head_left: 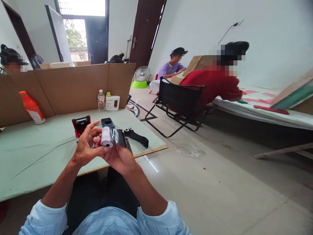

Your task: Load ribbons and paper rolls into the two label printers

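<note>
Partly, the roll (105, 135) hides the right hand (121, 158).

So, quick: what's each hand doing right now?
Left hand: fingers curved, close beside the white roll; cannot tell whether it grips.
Right hand: holding the white roll from below.

Fingers (91, 128) holding a white roll (106, 134) with black strip (117, 137), red device (81, 122) beyond, pale table (31, 143)

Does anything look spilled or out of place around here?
Yes: on the floor right of the table, a pale, streaky smudge mars the shine, and a small red scrap lies nearby. I can't tell whether the smudge is a spill.
</note>
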A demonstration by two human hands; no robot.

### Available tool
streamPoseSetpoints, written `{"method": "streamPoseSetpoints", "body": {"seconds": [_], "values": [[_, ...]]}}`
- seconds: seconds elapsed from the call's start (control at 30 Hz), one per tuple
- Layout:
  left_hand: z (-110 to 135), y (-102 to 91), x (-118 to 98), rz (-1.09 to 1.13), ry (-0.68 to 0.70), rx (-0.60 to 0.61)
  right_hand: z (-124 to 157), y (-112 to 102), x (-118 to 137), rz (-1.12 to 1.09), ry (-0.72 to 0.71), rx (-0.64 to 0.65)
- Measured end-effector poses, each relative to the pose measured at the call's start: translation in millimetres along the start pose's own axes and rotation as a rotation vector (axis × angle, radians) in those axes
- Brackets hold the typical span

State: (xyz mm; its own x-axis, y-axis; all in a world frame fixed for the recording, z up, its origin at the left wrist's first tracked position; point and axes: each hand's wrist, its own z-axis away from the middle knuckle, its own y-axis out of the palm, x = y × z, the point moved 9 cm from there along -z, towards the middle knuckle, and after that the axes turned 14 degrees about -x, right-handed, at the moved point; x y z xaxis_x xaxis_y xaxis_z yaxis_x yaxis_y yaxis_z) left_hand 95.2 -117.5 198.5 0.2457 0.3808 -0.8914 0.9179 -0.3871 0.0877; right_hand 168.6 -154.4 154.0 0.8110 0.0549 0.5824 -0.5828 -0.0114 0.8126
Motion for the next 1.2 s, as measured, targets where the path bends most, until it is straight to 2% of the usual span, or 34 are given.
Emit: {"method": "streamPoseSetpoints", "body": {"seconds": [0.13,0.3,0.37,0.47,0.6,0.67,0.8,0.87,0.93,1.0,1.07,1.13,1.2], "values": [[-0.5,-0.7,0.1,0.005,-0.023,-0.016,0.0,0.6,-1.8,-0.025,0.011,-0.003],[0.8,-3.3,-3.3,-0.063,-0.014,-0.013,0.2,0.8,-3.5,0.044,-0.020,-0.010],[-0.3,-3.6,-10.2,-0.149,0.014,0.030,0.2,0.2,-4.6,0.084,-0.026,-0.005],[-2.6,-1.2,-25.7,-0.360,0.080,0.159,-0.2,-4.8,-6.0,0.147,-0.037,-0.006],[-0.8,3.9,-39.8,-0.601,0.174,0.295,-1.3,-12.3,-2.8,0.208,-0.122,-0.039],[2.2,5.3,-37.2,-0.560,0.180,0.266,-0.7,-8.8,-5.0,0.159,-0.120,-0.022],[9.3,-0.4,-15.2,-0.109,0.088,0.070,2.9,3.8,-11.9,0.013,-0.056,0.063],[10.6,-3.8,-7.0,0.013,0.041,0.035,4.5,3.8,-10.1,0.026,-0.069,0.079],[9.2,-3.0,-12.5,-0.114,0.068,0.102,6.0,0.9,-6.8,0.102,-0.087,0.085],[7.3,0.5,-28.3,-0.374,0.179,0.215,7.1,-1.5,-1.4,0.199,-0.127,0.077],[6.1,3.6,-42.6,-0.558,0.294,0.279,7.5,-0.1,3.0,0.238,-0.164,0.066],[5.6,4.9,-46.2,-0.537,0.321,0.247,7.2,6.6,0.2,0.174,-0.133,0.083],[5.7,2.2,-37.0,-0.314,0.246,0.140,6.1,14.2,-4.4,0.050,-0.088,0.101]]}}
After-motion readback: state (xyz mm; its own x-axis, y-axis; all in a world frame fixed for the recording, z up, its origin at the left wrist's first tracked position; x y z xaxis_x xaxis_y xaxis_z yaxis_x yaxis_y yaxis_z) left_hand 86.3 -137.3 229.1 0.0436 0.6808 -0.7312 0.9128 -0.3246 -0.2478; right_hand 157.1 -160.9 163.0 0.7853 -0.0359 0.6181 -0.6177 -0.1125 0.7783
